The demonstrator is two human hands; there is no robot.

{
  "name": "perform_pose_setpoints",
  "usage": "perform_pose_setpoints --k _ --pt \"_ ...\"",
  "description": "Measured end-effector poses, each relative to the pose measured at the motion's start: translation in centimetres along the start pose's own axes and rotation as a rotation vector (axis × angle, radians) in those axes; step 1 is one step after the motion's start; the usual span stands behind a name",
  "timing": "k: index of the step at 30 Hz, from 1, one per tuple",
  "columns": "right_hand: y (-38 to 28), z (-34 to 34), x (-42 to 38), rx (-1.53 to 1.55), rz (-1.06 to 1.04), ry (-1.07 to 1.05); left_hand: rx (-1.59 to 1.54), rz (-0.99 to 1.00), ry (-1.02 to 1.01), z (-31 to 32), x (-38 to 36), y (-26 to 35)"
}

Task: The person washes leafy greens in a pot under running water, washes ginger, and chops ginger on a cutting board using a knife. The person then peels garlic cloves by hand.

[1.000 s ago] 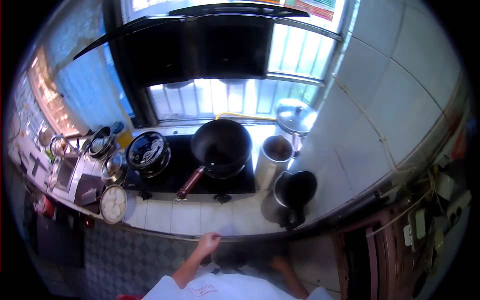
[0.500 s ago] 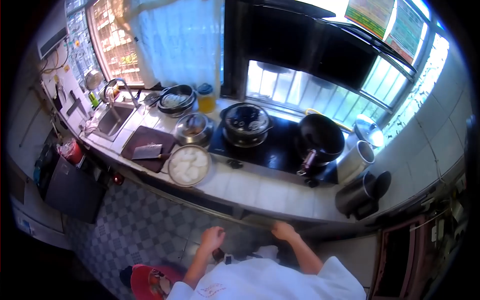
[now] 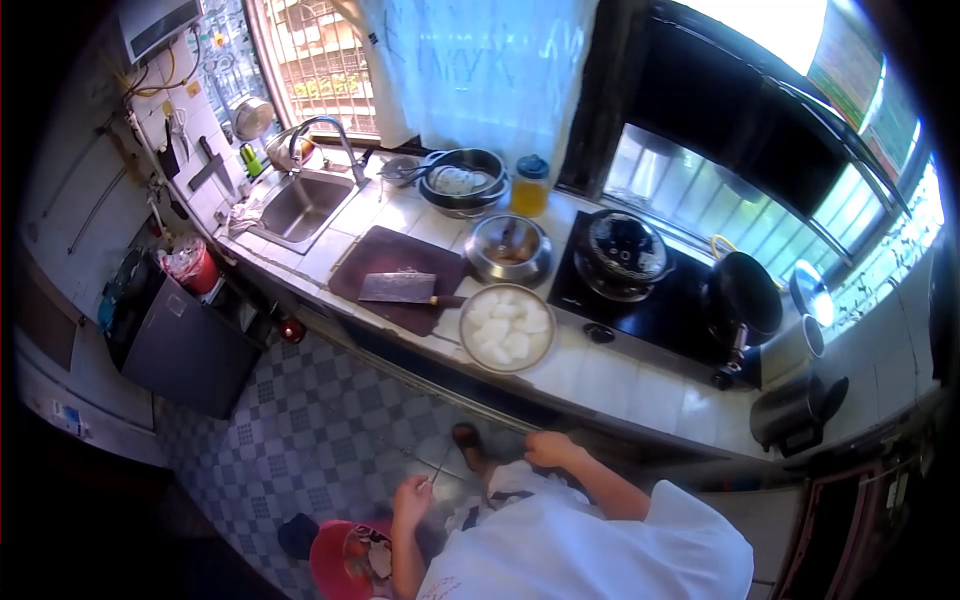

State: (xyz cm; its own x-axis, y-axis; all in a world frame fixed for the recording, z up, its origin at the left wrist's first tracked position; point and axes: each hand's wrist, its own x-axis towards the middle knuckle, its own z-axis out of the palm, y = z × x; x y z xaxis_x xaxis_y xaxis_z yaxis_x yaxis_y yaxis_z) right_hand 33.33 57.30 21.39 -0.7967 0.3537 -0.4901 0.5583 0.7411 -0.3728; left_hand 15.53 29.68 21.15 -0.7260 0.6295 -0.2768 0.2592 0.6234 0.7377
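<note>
Left hand [image 3: 412,498]: above floor [image 3: 330,410], fingers bent, grip indeterminable; right hand [image 3: 553,450]: curled closed, contents hidden; bowl [image 3: 464,340] of white pieces [image 3: 497,330]: at counter [image 3: 625,385] edge, nearest the hands; cleaver [image 3: 398,288]: flat on cutting board [image 3: 368,262], beside bowl.

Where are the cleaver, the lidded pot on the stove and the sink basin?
Cleaver [image 3: 397,288]: head view, on the broad flat of its blade.
Lidded pot [image 3: 603,276]: head view, on the dark side wall below the lid.
Sink basin [image 3: 303,207]: head view, on its bare metal floor.
</note>
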Motion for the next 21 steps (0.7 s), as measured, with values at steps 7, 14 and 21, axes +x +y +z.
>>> perform_pose_setpoints --k 7,14,21 --pt "-9.5 -3.4 13.9 -0.035 -0.153 -0.136 0.101 -0.017 0.103 -8.1 7.1 -5.0" --pt "-23.1 -8.6 28.5 -0.079 -0.439 -0.054 0.226 -0.074 0.303 -20.6 15.6 -6.0" --pt "-32.7 -12.3 36.5 -0.094 -0.588 -0.125 0.024 -0.208 0.440 -26.2 21.3 -8.8"
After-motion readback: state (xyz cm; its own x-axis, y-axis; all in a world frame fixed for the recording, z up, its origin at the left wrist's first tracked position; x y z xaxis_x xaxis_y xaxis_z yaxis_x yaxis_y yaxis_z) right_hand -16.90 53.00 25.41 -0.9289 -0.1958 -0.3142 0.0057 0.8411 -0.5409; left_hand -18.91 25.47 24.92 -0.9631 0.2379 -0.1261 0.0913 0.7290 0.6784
